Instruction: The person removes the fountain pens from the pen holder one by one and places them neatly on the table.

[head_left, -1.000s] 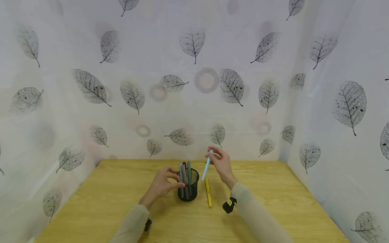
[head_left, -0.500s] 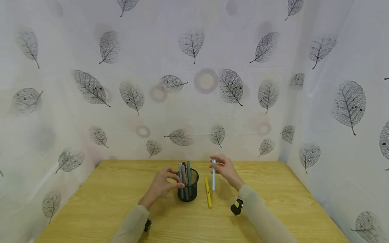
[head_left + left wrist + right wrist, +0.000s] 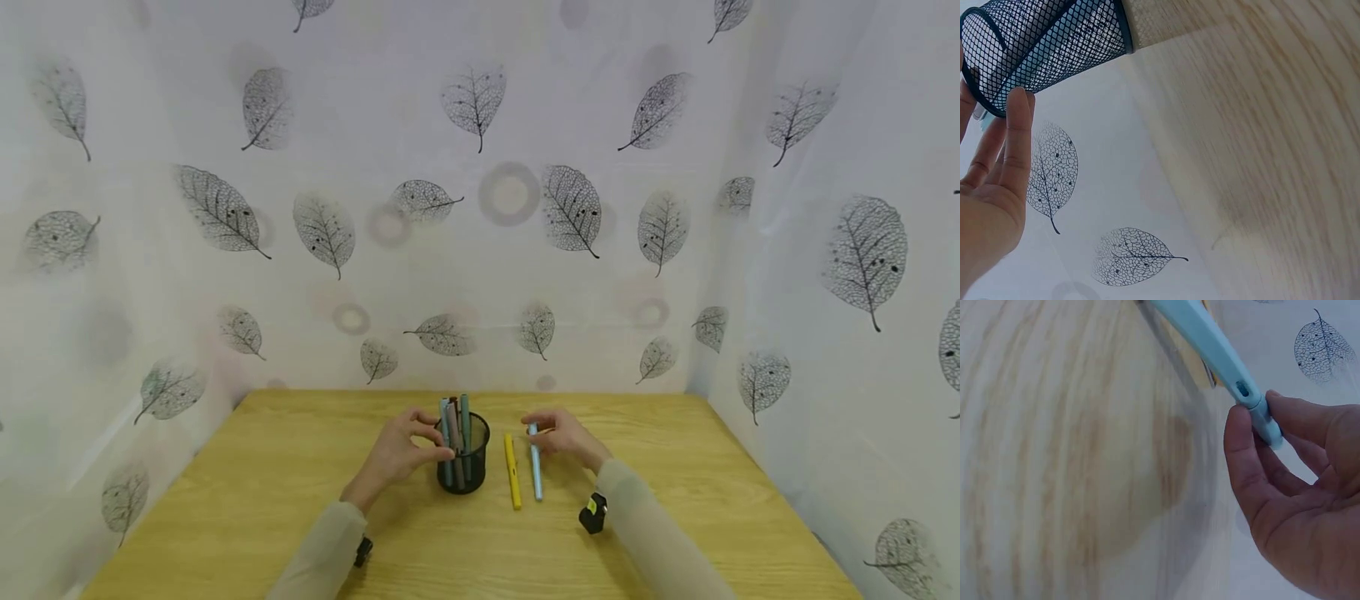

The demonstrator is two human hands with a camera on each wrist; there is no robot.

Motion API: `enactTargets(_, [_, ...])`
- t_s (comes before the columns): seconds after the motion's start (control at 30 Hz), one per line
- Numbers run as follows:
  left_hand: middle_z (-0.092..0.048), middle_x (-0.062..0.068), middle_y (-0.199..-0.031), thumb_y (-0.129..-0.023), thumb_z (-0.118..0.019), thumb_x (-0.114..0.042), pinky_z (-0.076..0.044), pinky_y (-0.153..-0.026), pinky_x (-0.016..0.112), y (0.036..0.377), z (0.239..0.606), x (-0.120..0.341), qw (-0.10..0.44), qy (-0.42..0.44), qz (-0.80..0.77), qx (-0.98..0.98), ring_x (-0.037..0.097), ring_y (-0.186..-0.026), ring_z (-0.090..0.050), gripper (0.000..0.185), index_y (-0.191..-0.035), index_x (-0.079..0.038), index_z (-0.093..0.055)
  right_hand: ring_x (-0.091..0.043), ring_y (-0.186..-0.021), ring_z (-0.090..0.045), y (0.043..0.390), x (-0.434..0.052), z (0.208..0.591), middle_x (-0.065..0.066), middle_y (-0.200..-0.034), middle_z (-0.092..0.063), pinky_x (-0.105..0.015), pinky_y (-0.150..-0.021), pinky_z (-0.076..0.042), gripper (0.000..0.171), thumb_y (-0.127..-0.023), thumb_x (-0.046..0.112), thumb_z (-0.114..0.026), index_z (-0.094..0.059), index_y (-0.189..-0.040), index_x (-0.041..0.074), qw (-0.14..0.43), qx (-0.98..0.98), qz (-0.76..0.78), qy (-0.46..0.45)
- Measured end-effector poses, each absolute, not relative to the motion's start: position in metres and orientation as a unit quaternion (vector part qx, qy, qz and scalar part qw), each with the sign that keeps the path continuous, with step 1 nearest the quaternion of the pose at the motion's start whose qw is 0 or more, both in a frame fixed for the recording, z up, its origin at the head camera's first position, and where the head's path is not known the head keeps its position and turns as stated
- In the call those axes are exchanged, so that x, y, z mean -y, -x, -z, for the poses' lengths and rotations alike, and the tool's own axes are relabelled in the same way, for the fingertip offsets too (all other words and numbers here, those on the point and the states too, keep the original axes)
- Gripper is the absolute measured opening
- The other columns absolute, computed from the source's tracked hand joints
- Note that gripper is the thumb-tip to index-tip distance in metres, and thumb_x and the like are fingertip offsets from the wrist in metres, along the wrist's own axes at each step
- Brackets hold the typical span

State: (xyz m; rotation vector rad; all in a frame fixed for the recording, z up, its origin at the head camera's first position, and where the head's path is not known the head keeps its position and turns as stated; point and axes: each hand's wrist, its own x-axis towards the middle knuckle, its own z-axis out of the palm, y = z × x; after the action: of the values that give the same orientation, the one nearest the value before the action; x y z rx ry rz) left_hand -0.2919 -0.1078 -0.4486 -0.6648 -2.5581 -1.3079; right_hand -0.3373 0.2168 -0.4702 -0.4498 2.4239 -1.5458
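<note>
Light-blue pen (image 3: pixel 535 471) lies flat on wood surface (image 3: pixel 675 517), just beside yellow pen (image 3: pixel 513 481); right hand (image 3: pixel 564 436) grip pinches its far end w/ thumb + fingers. Left hand (image 3: pixel 397 454) fingers curled on black mesh cup (image 3: pixel 465 467), pens upright inside.

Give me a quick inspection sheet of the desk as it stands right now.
Surface: wooden table, light grain.
Job's things: blue pen lying beside yellow pen, roughly parallel; black mesh pen cup upright with several pens inside.
Clutter: nothing seen.
Hands: right hand pinches the blue pen's far end; left hand has fingers on the cup's rim.
Cables: nothing seen; a small black device sits on each wrist.
Surroundings: white leaf-print curtain on three sides.
</note>
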Motion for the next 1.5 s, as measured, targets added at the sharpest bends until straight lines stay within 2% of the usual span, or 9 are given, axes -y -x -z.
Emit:
enactTargets(0.2, [-0.064,0.003,-0.111,-0.074,-0.085,-0.034,-0.05,-0.086,0.052,0.291,0.449,0.107,0.094,0.219,0.436,0.868,0.031,-0.11,-0.059,0.013,-0.073,-0.027,-0.074,-0.018,-0.084,-0.064,0.338,-0.224,0.478,-0.025,-0.114,-0.059,-0.038,-0.073,-0.059,0.042,-0.095,0.001,-0.06,-0.052,-0.135,-0.009,0.151,-0.826,0.521,0.154])
enactTargets(0.43, [-0.064,0.003,-0.112,-0.074,-0.085,-0.035,-0.05,-0.088,0.054,0.293,0.449,0.106,0.09,0.216,0.448,0.863,0.031,-0.112,-0.058,0.014,-0.073,-0.027,-0.073,-0.02,-0.085,-0.065,0.338,-0.23,0.475,-0.027,-0.115,-0.059,-0.039,-0.075,-0.058,0.041,-0.092,-0.001,-0.062,-0.054,-0.131,-0.012,0.142,-0.828,0.516,0.167])
enactTargets(0.67, [-0.064,0.002,-0.112,-0.073,-0.086,-0.034,-0.049,-0.09,0.053,0.292,0.449,0.107,0.087,0.211,0.449,0.864,0.03,-0.113,-0.058,0.014,-0.072,-0.027,-0.073,-0.018,-0.083,-0.067,0.345,-0.228,0.482,-0.021,-0.114,-0.062,-0.035,-0.072,-0.059,0.038,-0.09,-0.001,-0.065,-0.06,-0.127,-0.007,0.14,-0.841,0.497,0.165])
enactTargets(1.0, [-0.063,0.001,-0.113,-0.074,-0.085,-0.035,-0.049,-0.09,0.055,0.291,0.45,0.107,0.083,0.214,0.446,0.865,0.031,-0.114,-0.058,0.014,-0.073,-0.029,-0.073,-0.019,-0.084,-0.068,0.341,-0.226,0.483,-0.024,-0.123,-0.062,-0.034,-0.072,-0.059,0.036,-0.089,-0.003,-0.066,-0.062,-0.125,-0.008,0.137,-0.848,0.485,0.167])
enactTargets(1.1, [-0.063,0.002,-0.112,-0.075,-0.084,-0.035,-0.049,-0.09,0.055,0.291,0.451,0.108,0.083,0.217,0.446,0.865,0.032,-0.113,-0.058,0.014,-0.074,-0.027,-0.073,-0.02,-0.083,-0.069,0.339,-0.225,0.483,-0.024,-0.124,-0.062,-0.034,-0.072,-0.059,0.036,-0.089,-0.001,-0.068,-0.063,-0.123,-0.007,0.133,-0.853,0.475,0.17])
enactTargets(1.33, [-0.063,0.001,-0.112,-0.075,-0.085,-0.034,-0.048,-0.092,0.056,0.291,0.449,0.108,0.083,0.22,0.451,0.861,0.032,-0.114,-0.058,0.013,-0.074,-0.027,-0.074,-0.019,-0.096,-0.067,0.335,-0.224,0.478,-0.019,-0.124,-0.065,-0.032,-0.082,-0.055,0.032,-0.088,0.007,-0.071,-0.068,-0.119,-0.001,0.093,-0.884,0.419,0.186])
enactTargets(1.5, [-0.063,0.001,-0.112,-0.075,-0.085,-0.034,-0.049,-0.09,0.056,0.291,0.447,0.107,0.086,0.221,0.451,0.861,0.032,-0.114,-0.058,0.014,-0.074,-0.027,-0.074,-0.017,-0.09,-0.069,0.335,-0.224,0.476,-0.021,-0.125,-0.062,-0.031,-0.078,-0.057,0.033,-0.09,0.006,-0.07,-0.066,-0.121,-0.002,0.107,-0.876,0.433,0.183])
